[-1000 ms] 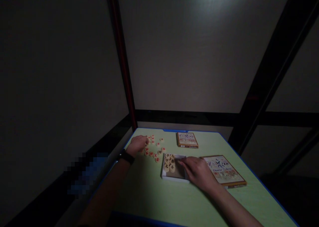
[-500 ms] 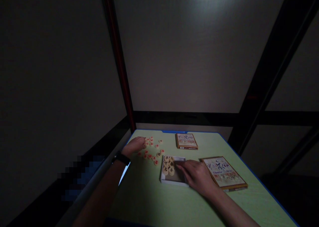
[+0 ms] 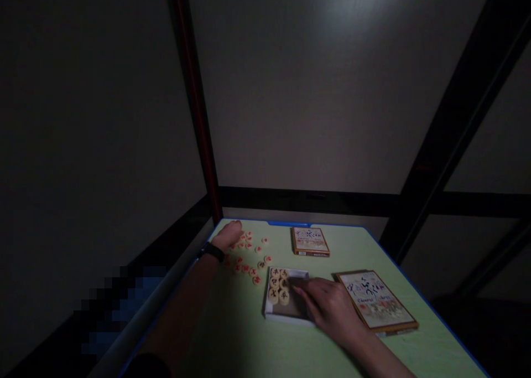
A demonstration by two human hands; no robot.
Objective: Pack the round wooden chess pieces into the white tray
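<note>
Red pieces loose at left of tabletop; could be pushed off if brushed by left hand. Black pieces in tray could be knocked askew by right hand. Grip can't be told for either.

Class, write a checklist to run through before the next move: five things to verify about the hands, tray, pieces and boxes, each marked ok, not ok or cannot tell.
1. White tray open at the top: ok, its inside shows.
2. Tray pieces lined up: ok, two columns with dark-marked faces up.
3. Loose pieces all marked in red: not ok, one dark-marked piece lies among them.
4. Piece held by a hand: cannot tell; the fingers of the left hand, by the loose pieces, and of the right hand, at the tray, are unclear.
5. Both boxes face up: ok, smaller box and larger box.
</note>
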